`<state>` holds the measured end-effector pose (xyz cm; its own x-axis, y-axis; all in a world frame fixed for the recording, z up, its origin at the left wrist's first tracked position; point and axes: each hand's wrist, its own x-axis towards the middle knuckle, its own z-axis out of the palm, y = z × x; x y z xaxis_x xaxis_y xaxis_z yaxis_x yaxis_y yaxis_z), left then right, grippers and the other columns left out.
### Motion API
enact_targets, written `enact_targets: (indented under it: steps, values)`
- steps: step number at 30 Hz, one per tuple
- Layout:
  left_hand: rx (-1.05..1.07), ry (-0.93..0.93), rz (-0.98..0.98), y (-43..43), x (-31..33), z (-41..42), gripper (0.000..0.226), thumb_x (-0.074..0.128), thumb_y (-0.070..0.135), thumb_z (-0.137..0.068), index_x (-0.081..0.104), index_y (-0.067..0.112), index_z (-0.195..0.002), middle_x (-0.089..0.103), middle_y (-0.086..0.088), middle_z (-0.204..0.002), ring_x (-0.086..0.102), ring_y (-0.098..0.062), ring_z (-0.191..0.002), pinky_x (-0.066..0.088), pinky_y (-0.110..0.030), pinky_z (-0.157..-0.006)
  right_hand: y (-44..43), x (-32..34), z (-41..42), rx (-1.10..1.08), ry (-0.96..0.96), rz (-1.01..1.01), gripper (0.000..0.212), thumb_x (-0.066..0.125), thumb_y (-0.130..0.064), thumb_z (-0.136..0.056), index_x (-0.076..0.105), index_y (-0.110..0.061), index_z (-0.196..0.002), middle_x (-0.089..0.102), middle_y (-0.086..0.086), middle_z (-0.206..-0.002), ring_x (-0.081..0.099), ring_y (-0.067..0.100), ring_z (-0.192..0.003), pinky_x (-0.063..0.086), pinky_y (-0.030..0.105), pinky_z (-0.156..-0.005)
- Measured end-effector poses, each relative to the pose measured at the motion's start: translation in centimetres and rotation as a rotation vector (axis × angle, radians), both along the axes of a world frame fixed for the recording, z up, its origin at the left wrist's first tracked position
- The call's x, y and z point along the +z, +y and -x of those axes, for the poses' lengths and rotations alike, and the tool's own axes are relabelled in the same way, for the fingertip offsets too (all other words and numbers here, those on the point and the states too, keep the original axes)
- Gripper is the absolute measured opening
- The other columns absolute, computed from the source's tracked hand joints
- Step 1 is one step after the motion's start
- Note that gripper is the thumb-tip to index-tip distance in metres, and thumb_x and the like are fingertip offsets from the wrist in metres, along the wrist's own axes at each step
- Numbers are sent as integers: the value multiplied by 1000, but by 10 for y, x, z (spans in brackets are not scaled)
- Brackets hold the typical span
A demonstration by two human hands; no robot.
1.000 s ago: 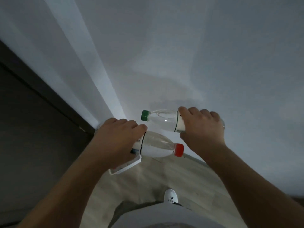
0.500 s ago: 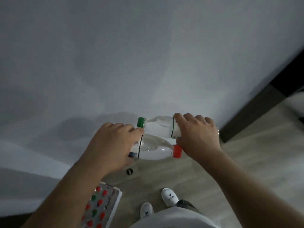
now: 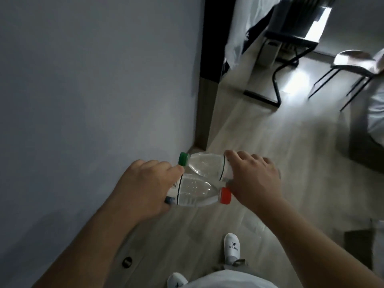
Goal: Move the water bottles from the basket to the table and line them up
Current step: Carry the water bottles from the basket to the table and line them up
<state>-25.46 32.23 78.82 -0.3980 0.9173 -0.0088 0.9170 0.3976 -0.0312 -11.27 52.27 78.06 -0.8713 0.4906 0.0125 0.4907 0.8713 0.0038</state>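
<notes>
Head view turned from grey wall (image 3: pixel 83 80) to pale floor (image 3: pixel 270 138); left hand (image 3: pixel 143 188) grips red-capped clear plastic bottle (image 3: pixel 195 193), right hand (image 3: pixel 253 179) green-capped one (image 3: pixel 205 166), probably mid-carry.

The left hand (image 3: pixel 143 190) covers the base half of the red-capped bottle (image 3: pixel 197 193), and the right hand (image 3: pixel 253 181) covers the base half of the green-capped bottle (image 3: pixel 205 166). The print on both is too small to read. The chair (image 3: pixel 353 61) is blurred and cut by the right edge.
</notes>
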Motion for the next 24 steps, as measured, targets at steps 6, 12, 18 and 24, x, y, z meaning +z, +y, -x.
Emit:
enact_targets:
  steps: [6,12,18,24]
  values:
    - [-217,24,51,107,10,-13,64,87,43,-51,62,26,-107,65,8,-84,64,-22,-72,52,-37,-65,73,5,-51,-239,26,-10,57,71,-39,-80,49,-35,-131,68,-9,-114,67,24,-95,50,38,-84]
    - [-335,71,72,231,11,-41,61,85,45,-50,64,26,-104,64,9,-82,64,-22,-70,48,-35,-62,174,4,-98,-382,30,0,58,71,-42,-77,49,-37,-130,67,-12,-116,67,23,-96,46,35,-79]
    - [-395,82,26,347,16,-68,55,81,39,-52,61,26,-102,60,9,-79,62,-21,-69,51,-38,-63,280,6,-135,-443,46,-19,61,76,-42,-74,51,-35,-129,69,-9,-111,68,25,-93,48,38,-81]
    - [-427,61,36,447,18,-78,52,66,42,-56,59,27,-105,60,8,-82,63,-23,-77,51,-41,-69,366,8,-157,-509,30,-42,57,73,-33,-76,52,-34,-128,67,-10,-107,66,22,-89,42,34,-75]
